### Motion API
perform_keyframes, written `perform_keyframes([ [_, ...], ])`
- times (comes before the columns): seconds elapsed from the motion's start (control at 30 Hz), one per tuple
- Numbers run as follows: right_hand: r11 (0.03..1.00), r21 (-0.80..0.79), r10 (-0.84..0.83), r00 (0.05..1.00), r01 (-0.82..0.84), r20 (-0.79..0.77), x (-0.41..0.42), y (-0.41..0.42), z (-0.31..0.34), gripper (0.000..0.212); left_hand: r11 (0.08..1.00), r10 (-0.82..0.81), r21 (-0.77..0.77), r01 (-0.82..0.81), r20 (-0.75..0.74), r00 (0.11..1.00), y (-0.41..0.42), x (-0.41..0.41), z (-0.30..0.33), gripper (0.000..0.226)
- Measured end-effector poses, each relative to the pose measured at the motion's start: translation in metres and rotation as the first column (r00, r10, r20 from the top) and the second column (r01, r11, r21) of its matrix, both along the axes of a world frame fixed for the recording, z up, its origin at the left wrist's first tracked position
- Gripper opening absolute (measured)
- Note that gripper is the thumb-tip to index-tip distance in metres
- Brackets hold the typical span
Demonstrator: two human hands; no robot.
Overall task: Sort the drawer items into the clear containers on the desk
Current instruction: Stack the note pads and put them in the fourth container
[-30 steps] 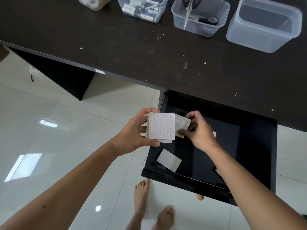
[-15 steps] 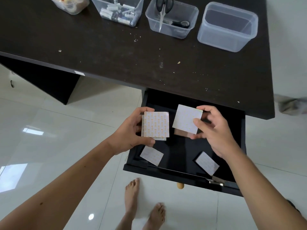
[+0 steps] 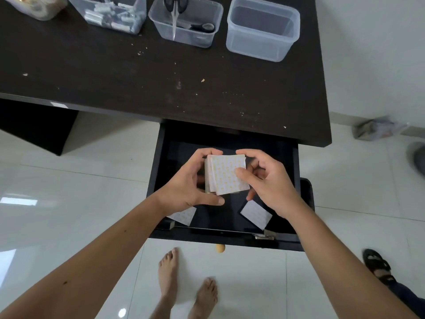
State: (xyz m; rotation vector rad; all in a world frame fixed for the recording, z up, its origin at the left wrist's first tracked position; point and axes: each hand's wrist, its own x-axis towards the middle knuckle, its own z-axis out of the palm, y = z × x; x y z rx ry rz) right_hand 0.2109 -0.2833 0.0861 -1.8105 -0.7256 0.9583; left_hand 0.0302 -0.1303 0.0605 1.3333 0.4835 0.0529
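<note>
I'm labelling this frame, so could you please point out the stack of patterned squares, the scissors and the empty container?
stack of patterned squares [image 3: 226,174]: head view, top sheet's face.
scissors [image 3: 175,13]: head view, blades near the pivot.
empty container [image 3: 259,46]: head view, front wall.

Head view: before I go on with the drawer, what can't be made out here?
- Stack of white square patterned pads: count hidden; left hand and right hand cover its edges.
- Loose pad at the black drawer's near left corner: mostly under the left wrist.
- Drawer's back: under the dark desk.
- Far-left clear container: cut by the top edge, contents blurred.
</note>
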Motion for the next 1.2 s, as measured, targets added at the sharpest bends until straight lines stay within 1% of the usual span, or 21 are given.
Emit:
perform_keyframes([
  [0.1, 1.000, 0.009, -0.010, 1.000, 0.010, 0.023, -0.003, 0.003, -0.004, 0.036, 1.000, 0.017, -0.016, -0.017, 0.016, 1.000, -0.001, 0.003, -0.002, 0.097],
  [0.17, 1.000, -0.006, -0.008, 0.998, 0.008, 0.063, -0.006, 0.005, -0.007, 0.036, 0.999, 0.048, -0.009, -0.048, 0.011, 0.999, -0.002, 0.005, -0.005, 0.088],
  [0.23, 1.000, -0.020, 0.005, 0.994, -0.003, 0.112, -0.008, 0.007, -0.010, 0.036, 0.996, 0.074, -0.045, -0.074, -0.003, 0.997, -0.003, 0.004, -0.009, 0.082],
  [0.37, 0.999, 0.011, -0.039, 0.998, 0.038, 0.055, -0.005, 0.006, -0.025, 0.024, 0.998, 0.050, -0.034, -0.051, -0.035, 0.998, 0.002, -0.006, -0.017, 0.083],
  [0.43, 0.998, -0.023, -0.051, 0.994, 0.053, 0.093, 0.001, 0.005, -0.040, 0.024, 0.999, 0.021, -0.038, -0.024, -0.076, 0.997, 0.006, -0.011, -0.022, 0.081],
  [0.53, 0.993, -0.110, -0.022, 0.985, 0.041, 0.174, 0.010, 0.001, -0.066, 0.036, 0.999, -0.034, -0.019, 0.031, -0.150, 0.988, 0.010, -0.019, -0.030, 0.075],
  [0.63, 0.981, -0.190, 0.077, 0.967, -0.030, 0.241, 0.014, -0.002, -0.087, 0.056, 0.999, -0.041, -0.033, 0.035, -0.202, 0.978, 0.008, -0.029, -0.042, 0.073],
  [0.77, 0.967, -0.236, 0.172, 0.933, -0.098, 0.315, 0.014, 0.006, -0.101, 0.078, 0.999, -0.041, 0.006, 0.044, -0.223, 0.974, 0.003, -0.034, -0.055, 0.075],
  [0.83, 0.961, -0.256, 0.195, 0.916, -0.106, 0.351, 0.015, 0.012, -0.107, 0.084, 0.999, -0.035, -0.002, 0.036, -0.222, 0.974, 0.003, -0.033, -0.058, 0.075],
  [0.87, 0.960, -0.259, 0.200, 0.905, -0.105, 0.375, 0.015, 0.014, -0.109, 0.082, 0.999, -0.032, 0.002, 0.033, -0.222, 0.975, 0.003, -0.033, -0.059, 0.075],
  [0.93, 0.965, -0.249, 0.185, 0.885, -0.082, 0.427, 0.016, 0.016, -0.114, 0.070, 0.999, -0.034, 0.016, 0.039, -0.224, 0.974, 0.003, -0.033, -0.061, 0.075],
  [1.0, 0.971, -0.231, 0.163, 0.890, -0.067, 0.426, 0.017, 0.015, -0.114, 0.061, 0.999, -0.039, 0.018, 0.044, -0.227, 0.973, 0.003, -0.034, -0.062, 0.076],
  [1.1, 0.978, -0.200, 0.125, 0.919, -0.052, 0.375, 0.020, 0.010, -0.103, 0.057, 0.999, -0.033, 0.031, 0.041, -0.223, 0.974, 0.004, -0.034, -0.061, 0.075],
  [1.2, 0.991, -0.134, 0.048, 0.967, -0.015, 0.250, 0.023, 0.002, -0.080, 0.055, 0.999, -0.017, 0.035, 0.025, -0.204, 0.979, 0.005, -0.031, -0.057, 0.073],
])
